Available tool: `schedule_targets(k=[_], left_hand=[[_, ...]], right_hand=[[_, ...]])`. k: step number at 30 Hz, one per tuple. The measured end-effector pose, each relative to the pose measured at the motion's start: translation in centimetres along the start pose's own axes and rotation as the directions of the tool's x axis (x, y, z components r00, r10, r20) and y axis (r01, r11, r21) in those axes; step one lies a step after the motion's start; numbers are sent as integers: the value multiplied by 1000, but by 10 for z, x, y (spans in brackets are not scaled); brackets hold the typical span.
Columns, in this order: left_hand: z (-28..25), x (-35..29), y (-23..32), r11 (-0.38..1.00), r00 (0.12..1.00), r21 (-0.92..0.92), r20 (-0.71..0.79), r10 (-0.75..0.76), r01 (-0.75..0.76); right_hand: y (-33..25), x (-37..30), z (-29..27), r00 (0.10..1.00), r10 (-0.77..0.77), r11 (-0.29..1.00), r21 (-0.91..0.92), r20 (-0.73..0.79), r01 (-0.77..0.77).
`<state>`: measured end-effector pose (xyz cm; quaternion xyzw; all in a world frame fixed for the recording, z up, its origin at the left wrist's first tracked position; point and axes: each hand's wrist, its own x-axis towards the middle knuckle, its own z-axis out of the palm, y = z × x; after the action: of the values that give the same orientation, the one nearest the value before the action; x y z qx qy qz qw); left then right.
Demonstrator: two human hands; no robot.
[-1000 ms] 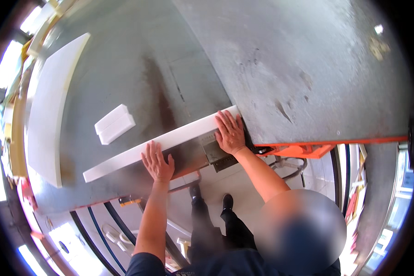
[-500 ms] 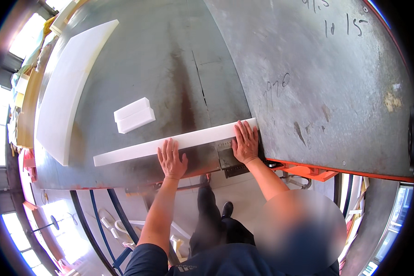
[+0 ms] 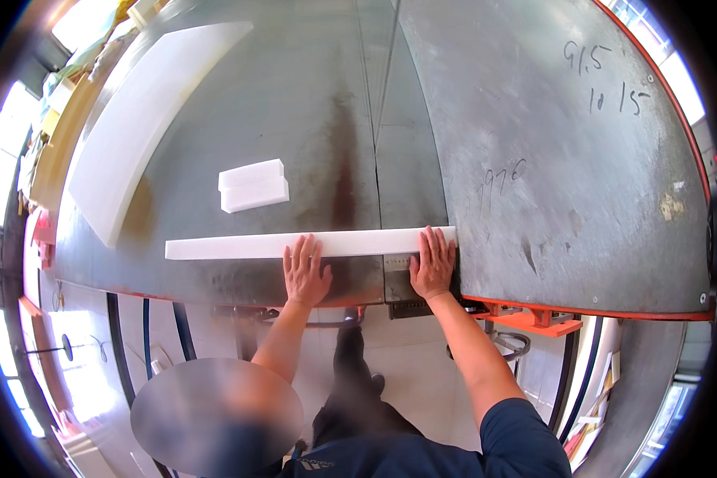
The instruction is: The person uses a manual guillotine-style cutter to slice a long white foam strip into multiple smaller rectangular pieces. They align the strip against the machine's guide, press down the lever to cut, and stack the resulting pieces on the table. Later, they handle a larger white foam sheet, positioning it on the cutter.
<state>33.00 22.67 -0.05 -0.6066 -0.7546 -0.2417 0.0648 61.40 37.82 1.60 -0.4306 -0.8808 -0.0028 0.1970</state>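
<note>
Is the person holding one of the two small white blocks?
No, the two small white blocks lie apart on the grey metal table, while both hands press the long white strip.

A long, narrow white strip (image 3: 311, 244) is laid flat, running left to right along the near edge of the grey metal worktop (image 3: 534, 143), pressed under both hands.

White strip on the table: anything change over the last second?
The white strip lies level across the picture now; earlier it slanted up to the right. Both hands stayed flat on it: left hand, right hand. The small white blocks and the large white panel kept their places.
</note>
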Motion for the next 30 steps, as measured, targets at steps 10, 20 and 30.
schedule_targets(k=[10, 20, 30], left_hand=[[0, 1, 0, 1000, 998, -19, -56, -7, 6], [8, -6, -3, 1000, 998, -27, -64, -9, 8], [11, -7, -5, 1000, 990, -5, -138, 28, -29]], right_hand=[[1, -3, 7, 998, -37, 999, -27, -46, 35], [-1, -7, 13, 991, -73, 995, -81, -112, 64], [0, -11, 19, 979, -98, 988, -138, -180, 73]])
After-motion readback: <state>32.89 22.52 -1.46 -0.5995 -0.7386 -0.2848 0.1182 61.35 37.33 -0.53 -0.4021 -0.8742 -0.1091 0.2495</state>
